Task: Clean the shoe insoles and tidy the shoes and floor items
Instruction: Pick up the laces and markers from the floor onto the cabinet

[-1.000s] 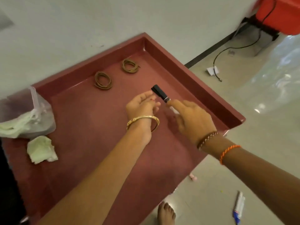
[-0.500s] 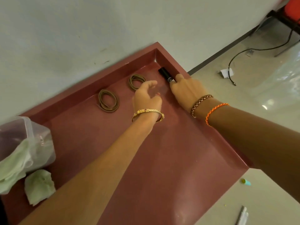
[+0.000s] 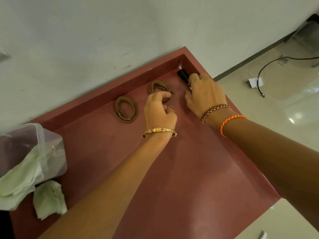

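Observation:
A dark red tray-like shelf (image 3: 198,169) with a raised rim stands against the wall. My right hand (image 3: 205,94) grips a small black cylinder (image 3: 183,74) and holds it in the shelf's far corner, against the rim. My left hand (image 3: 159,109) hovers beside it with loosely curled fingers and holds nothing. Its fingertips lie just over one coiled brown shoelace (image 3: 159,87). A second coiled brown shoelace (image 3: 126,109) lies to the left on the shelf.
A clear plastic container (image 3: 34,149) with pale green cloth hanging out stands at the shelf's left end, and a crumpled green cloth (image 3: 49,199) lies before it. On the floor to the right lie a black cable (image 3: 262,73) and a white paper scrap (image 3: 253,82).
My right hand carried the black cylinder from mid-shelf into the far corner. My left hand let go of it and followed, ending near the right shoelace coil.

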